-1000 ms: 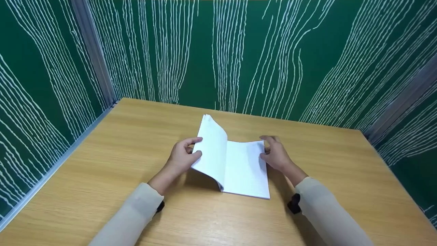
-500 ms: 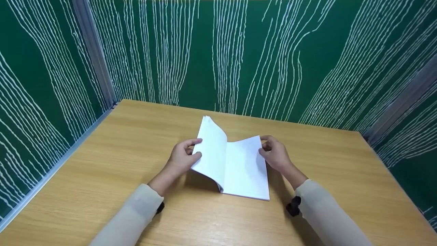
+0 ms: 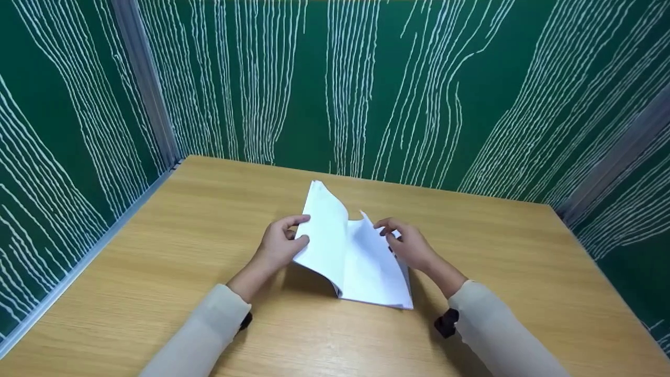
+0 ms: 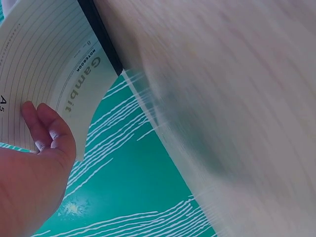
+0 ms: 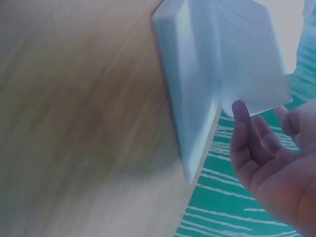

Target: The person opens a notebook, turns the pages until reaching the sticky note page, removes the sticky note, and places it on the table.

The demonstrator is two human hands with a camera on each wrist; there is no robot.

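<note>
A notebook (image 3: 369, 264) lies spread on the wooden table in the head view, its left part raised and curved. My left hand (image 3: 277, 241) grips the outer edge of that part, thumb on the pages and fingers behind. Printed lettering "Gambit" and "NOTEBOOK" shows on the back of the left part (image 4: 81, 64) in the left wrist view. A loose page (image 3: 374, 251) stands lifted from the right part, bent leftward. My right hand (image 3: 413, 246) is at its outer edge, loosely bent fingers touching its underside, as the right wrist view shows.
The wooden table (image 3: 209, 209) extends all round the notebook. Green panels with wavy white lines (image 3: 309, 104) stand behind and at both sides, with metal posts (image 3: 144, 78) at the corners. A black strap-like piece (image 3: 447, 323) sits under the right sleeve.
My right hand has moved left from the notebook's right edge, lifting a page and bending it leftward. My left hand keeps its hold on the raised left part.
</note>
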